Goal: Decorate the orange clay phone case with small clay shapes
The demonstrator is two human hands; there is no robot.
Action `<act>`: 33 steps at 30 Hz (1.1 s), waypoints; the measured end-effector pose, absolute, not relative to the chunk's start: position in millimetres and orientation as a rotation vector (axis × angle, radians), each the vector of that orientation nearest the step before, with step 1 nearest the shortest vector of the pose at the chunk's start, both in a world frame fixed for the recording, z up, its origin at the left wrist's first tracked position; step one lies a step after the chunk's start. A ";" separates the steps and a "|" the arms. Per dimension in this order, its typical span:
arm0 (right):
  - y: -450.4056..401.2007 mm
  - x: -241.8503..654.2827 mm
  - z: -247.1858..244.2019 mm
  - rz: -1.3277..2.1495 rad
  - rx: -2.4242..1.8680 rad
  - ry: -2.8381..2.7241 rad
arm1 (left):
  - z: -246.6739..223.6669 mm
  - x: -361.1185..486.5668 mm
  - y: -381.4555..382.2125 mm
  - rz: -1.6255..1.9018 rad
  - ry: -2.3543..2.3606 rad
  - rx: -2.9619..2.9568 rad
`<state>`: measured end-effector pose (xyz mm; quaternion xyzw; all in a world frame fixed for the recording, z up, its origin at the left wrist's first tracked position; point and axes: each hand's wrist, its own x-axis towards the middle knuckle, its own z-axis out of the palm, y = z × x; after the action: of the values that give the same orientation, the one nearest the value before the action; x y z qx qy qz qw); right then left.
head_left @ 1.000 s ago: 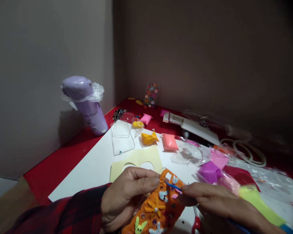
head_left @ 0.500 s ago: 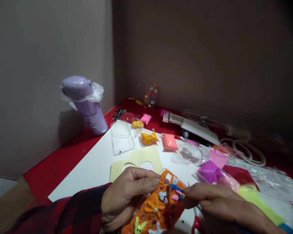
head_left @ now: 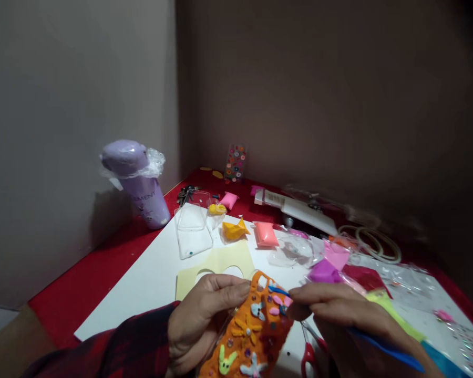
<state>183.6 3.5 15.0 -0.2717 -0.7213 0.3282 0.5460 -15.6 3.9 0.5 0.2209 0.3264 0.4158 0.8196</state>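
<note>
My left hand (head_left: 205,320) is closed around the left edge of a phone case (head_left: 240,346) covered in orange clay, thumb near its top corner. Decorating the case are a yellow flower, pale butterflies, a lime bunny head, a pink piece and small gems. A slim blue modelling tool (head_left: 386,346) lies in my right hand (head_left: 347,310), its fingers pinched together at the case's upper right. The tool's blue tip touches or hovers just over the clay beside the camera hole; which one I cannot tell. Red-handled scissors (head_left: 308,359) lie beneath, partly hidden by my right hand.
A white board (head_left: 142,299) covers the red tabletop (head_left: 74,283). Upon it are clear phone cases (head_left: 193,236), cut yellow paper (head_left: 220,257), and packets of yellow (head_left: 235,229), coral (head_left: 265,234) and purple clay (head_left: 323,271). A lilac tumbler (head_left: 142,194) stands at left.
My view has shifted a little, so the table things appear lower and further left. Both hands keep their hold, and the blue tip stays at the upper part of the case.
</note>
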 end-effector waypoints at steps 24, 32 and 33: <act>-62.7 171.1 22.2 0.347 -0.712 -1.412 | 15.9 11.5 0.2 0.932 0.593 0.783; -53.3 178.8 1.8 0.312 -0.709 -1.348 | 0.4 8.4 -1.5 0.837 0.463 0.765; -53.6 181.2 -2.4 0.337 -0.710 -1.334 | -0.9 8.5 -3.3 0.823 0.459 0.757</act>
<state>181.2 -53.6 -2.4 -0.3207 -0.6022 0.1522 0.7151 8.5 -3.3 -0.9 0.3560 0.2158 0.3868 0.8229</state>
